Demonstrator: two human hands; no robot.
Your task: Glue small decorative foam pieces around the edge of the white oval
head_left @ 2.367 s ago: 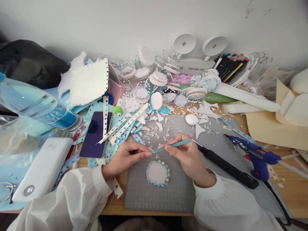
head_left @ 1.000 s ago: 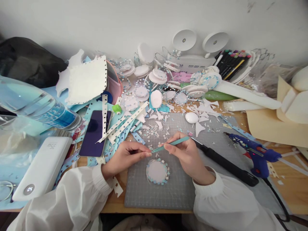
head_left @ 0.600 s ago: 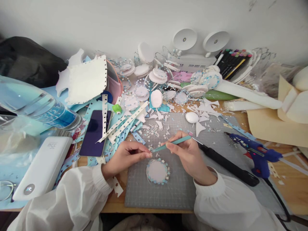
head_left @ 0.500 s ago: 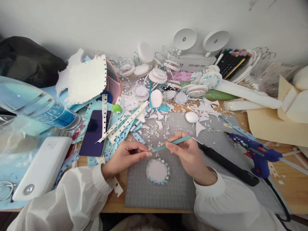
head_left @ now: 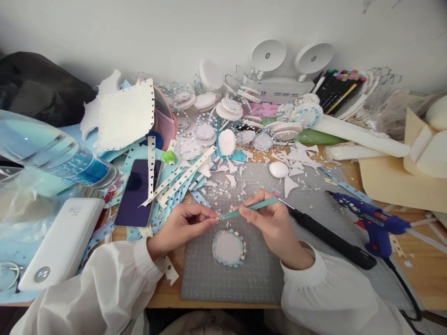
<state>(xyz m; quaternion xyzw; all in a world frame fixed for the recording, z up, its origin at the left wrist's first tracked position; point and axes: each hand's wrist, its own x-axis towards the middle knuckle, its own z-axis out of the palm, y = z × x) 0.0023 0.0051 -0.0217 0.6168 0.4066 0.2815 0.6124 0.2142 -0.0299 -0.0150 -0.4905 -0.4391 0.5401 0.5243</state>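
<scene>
My right hand (head_left: 270,223) grips a pair of teal tweezers (head_left: 260,204) whose tips point left. They meet the fingertips of my left hand (head_left: 185,228), where thumb and forefinger are pinched together over a tiny pale piece too small to make out. Just below the hands, on the grey cutting mat (head_left: 202,284), lies a white disc (head_left: 228,249) ringed with small blue and white paper stars. Loose paper stars and scraps (head_left: 225,188) are scattered on the mat beyond the fingertips.
On the right are a black-handled tool (head_left: 324,237) and a blue glue gun (head_left: 370,218). To the left lie a phone (head_left: 134,193), a white power bank (head_left: 63,242), a water bottle (head_left: 66,153) and punched paper strips (head_left: 188,174). Several decorated discs (head_left: 228,109) crowd the back.
Both hands stay almost in place. The left fingertips have drawn very slightly left, and the tweezers remain at them. The disc on the mat has not moved.
</scene>
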